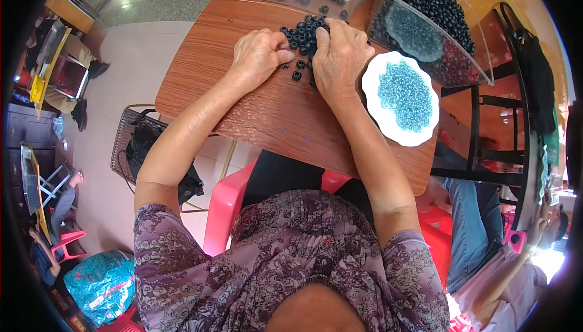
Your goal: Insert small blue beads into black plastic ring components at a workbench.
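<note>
Wooden tabletop (285,110): spanning the far middle.
Dark beads (302,36): lying heaped far, between the hands.
Left hand (260,56): resting curled left; grip contents hidden.
Right hand (340,59): resting half-curled right; grip contents unclear.
White dish (405,138): sitting right; gentle strokes should be keeping strays out.

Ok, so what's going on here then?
A person sits at a wooden table with both hands at a loose pile of dark beads. The left hand is curled at the pile's near left edge; the right hand is at its right side. A white scalloped plate of small bluish beads sits beside the right forearm.
</note>
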`<state>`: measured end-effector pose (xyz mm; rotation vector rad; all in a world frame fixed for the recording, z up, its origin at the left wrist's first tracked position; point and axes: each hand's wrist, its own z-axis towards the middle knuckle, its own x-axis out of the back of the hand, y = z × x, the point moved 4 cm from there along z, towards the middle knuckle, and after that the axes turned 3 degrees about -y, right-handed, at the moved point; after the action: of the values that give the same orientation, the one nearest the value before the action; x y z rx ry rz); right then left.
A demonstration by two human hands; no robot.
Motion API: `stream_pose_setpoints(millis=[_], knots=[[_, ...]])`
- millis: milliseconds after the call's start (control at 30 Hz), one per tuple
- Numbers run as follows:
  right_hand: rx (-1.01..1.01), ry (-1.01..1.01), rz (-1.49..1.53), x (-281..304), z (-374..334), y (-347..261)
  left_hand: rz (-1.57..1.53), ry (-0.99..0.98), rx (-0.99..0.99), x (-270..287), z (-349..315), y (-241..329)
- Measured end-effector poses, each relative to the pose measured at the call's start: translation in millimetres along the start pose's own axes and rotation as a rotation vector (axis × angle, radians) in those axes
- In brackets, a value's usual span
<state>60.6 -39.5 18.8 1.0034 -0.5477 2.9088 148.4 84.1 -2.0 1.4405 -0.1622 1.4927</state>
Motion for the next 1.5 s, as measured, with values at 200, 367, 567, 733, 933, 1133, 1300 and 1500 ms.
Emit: stream_pose_setpoints(millis=[200, 367, 567, 733, 933, 1133, 1300, 1500], knots=[[0.074, 0.051, 0.180, 15, -3, -2, 0.154, -0.075, -0.131, -2, 3, 8], [0.008, -0.077, 0.411, 23, -10, 2, -0.902, -0.181, 0.325, 8, -3, -15], [-0.158, -0.275, 0.712, 25, -14, -4, -1.756, -0.213, 0.449, -2, -35, 21], [-0.073, -0.326, 0.799, 33, -15, -17, -1.851, -0.154, 0.445, -5, -42, 32], [0.082, -0.222, 0.704, 45, -14, -19, -1.831, -0.116, 0.452, -6, -50, 37], [-0.102, -0.433, 0.812, 48, -17, -16, -1.838, -0.213, 0.487, -2, -59, 48], [-0.143, -0.388, 0.837, 54, -23, -21, -1.880, -0.097, 0.553, -3, -64, 57], [0.054, -0.355, 0.747, 53, -20, -18, -1.859, -0.125, 0.546, -5, -64, 56]])
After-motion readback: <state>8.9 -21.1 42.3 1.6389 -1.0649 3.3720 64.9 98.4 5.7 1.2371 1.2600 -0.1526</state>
